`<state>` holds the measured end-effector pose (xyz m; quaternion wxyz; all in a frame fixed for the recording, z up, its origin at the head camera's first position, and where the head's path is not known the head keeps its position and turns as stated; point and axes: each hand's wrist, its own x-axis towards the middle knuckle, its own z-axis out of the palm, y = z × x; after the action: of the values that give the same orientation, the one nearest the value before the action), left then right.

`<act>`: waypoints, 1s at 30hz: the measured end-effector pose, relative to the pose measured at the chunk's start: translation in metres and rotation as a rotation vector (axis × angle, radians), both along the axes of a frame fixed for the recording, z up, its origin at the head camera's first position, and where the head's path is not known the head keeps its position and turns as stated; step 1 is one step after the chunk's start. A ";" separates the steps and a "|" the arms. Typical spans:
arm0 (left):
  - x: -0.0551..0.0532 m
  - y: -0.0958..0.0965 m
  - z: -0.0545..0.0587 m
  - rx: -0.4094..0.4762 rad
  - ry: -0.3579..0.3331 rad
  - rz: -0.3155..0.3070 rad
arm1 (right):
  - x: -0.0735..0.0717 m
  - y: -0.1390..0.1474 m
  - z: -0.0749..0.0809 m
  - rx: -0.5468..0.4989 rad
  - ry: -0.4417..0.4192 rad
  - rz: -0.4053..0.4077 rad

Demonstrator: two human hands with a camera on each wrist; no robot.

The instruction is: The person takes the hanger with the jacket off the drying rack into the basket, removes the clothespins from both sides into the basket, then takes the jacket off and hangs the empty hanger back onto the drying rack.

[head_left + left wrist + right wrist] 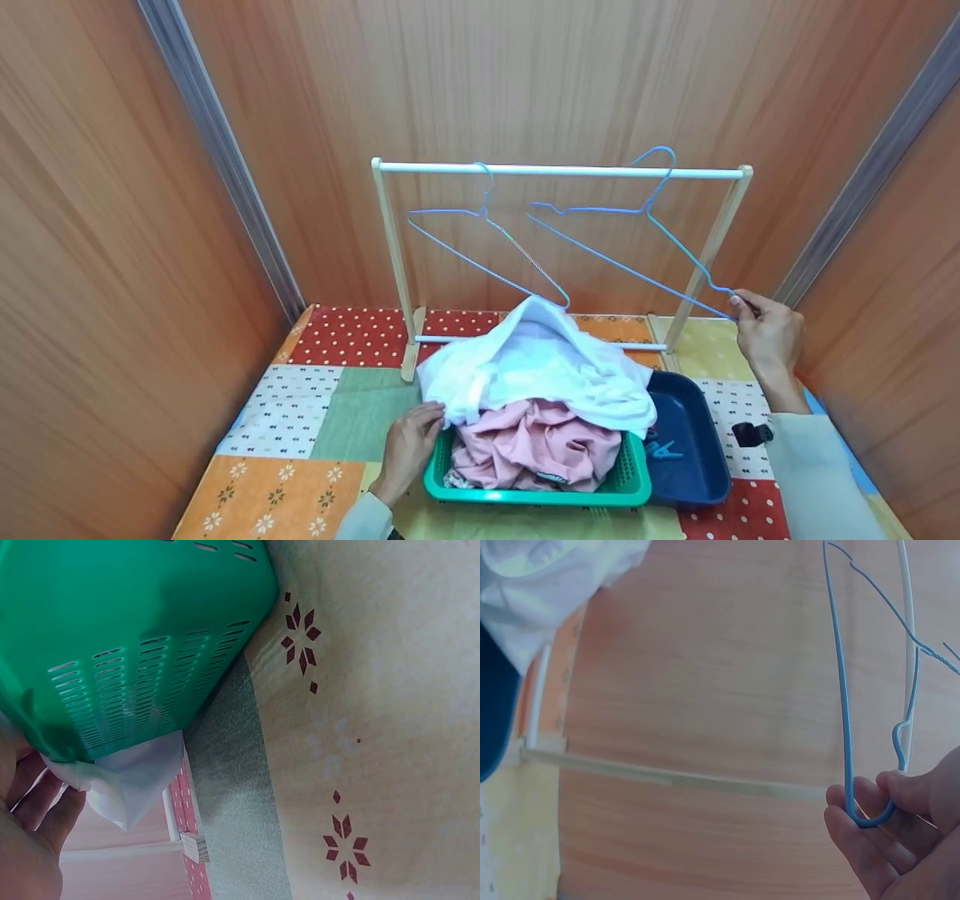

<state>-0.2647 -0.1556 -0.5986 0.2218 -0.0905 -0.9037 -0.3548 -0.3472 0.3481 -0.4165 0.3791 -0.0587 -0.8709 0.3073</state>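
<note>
A blue wire hanger (600,209) is held by my right hand (770,330), thumb and fingers pinching its right corner. The hook of this hanger overlaps the white top bar in the head view. At the left side of the green basket (536,496), my left hand (409,446) grips the edge of a white garment (540,360). In the left wrist view, its fingers are curled at the white cloth (127,784) beside the basket wall. The white garment lies heaped over the back of the basket, and a pink garment (536,442) sits crumpled in front of it.
A second blue hanger (486,217) hangs from the left part of the rack's bar (562,171). Right of the basket stands a dark blue tray (694,472) with small light blue items (664,450). Wood-grain panels (540,90) enclose the patchwork cloth (300,409) on three sides.
</note>
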 end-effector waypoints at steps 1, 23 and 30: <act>0.000 0.000 0.000 0.000 0.001 -0.002 | -0.002 -0.001 0.000 -0.001 -0.013 -0.001; 0.000 0.001 -0.001 -0.003 0.061 0.000 | -0.026 -0.019 -0.004 0.003 -0.064 0.033; 0.000 0.002 -0.001 0.003 0.047 0.006 | -0.031 -0.025 -0.005 0.023 -0.104 0.050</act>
<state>-0.2642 -0.1540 -0.5993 0.2441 -0.0960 -0.8980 -0.3532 -0.3778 0.3235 -0.4218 0.3263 -0.0484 -0.8941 0.3029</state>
